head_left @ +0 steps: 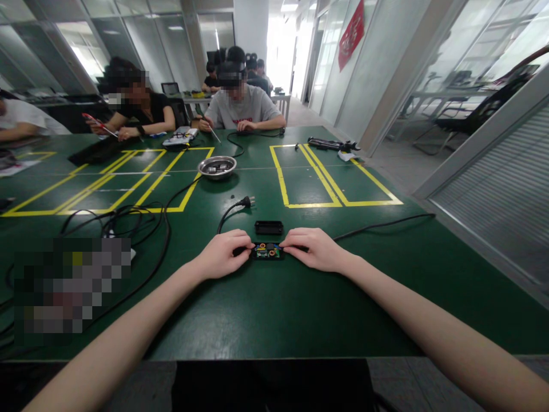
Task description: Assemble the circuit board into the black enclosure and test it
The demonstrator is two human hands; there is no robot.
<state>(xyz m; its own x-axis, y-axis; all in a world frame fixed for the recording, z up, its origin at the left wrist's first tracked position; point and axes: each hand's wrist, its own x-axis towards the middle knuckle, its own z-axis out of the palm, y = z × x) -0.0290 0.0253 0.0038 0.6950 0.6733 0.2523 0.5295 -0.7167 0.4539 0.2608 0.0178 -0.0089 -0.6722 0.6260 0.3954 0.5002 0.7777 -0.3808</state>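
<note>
Table (300, 309): green, marked with yellow tape boxes; the work sits at its near middle.
Left hand (223, 253): grip pinched on the left end of the open power adapter (266, 250).
Right hand (313, 249): grip pinched on the right end, equally close.
Metal bowl (217, 166): well beyond, left of centre.
Adapter's lie: flat between both hands, long axis left to right, circuit board up.
Black cover (269, 228): just behind it, apart.
Plug (246, 201): farther back.
</note>
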